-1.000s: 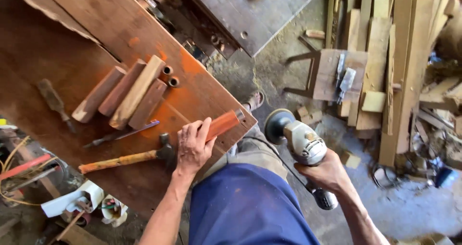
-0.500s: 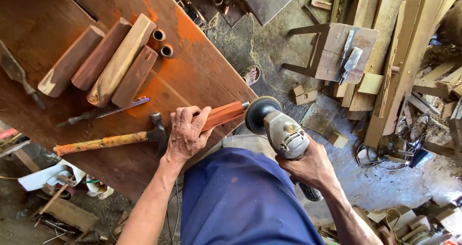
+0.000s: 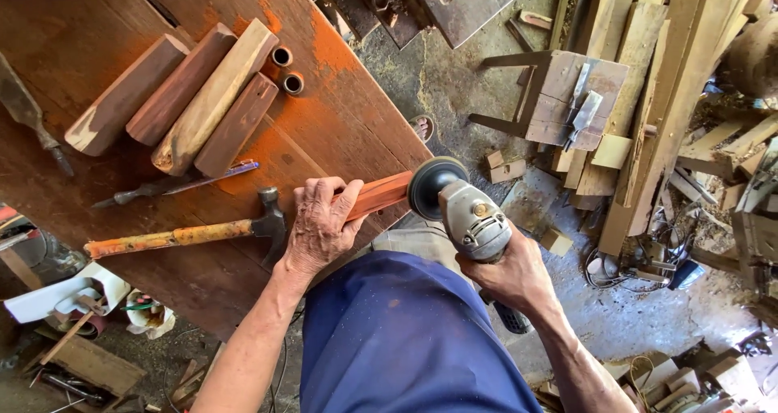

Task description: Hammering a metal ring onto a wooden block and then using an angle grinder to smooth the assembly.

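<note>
Left hand fingers clamp reddish-orange wooden stick, long axis pointing right past fingertips into grey angle grinder disc; right hand grips grinder body.

I see bright, even daylight, strongest upper right; lumber pile glares pale. Soft short shadows under blocks on counter. Focus sharp centre; wide-angle bending at edges, lower-left corner dim.

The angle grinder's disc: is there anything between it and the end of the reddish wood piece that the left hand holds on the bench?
Nothing visible. The angle grinder, gripped by the right hand, has its disc at the protruding end of the reddish wood piece. The left hand presses farther back; the hammer lies aside.
</note>
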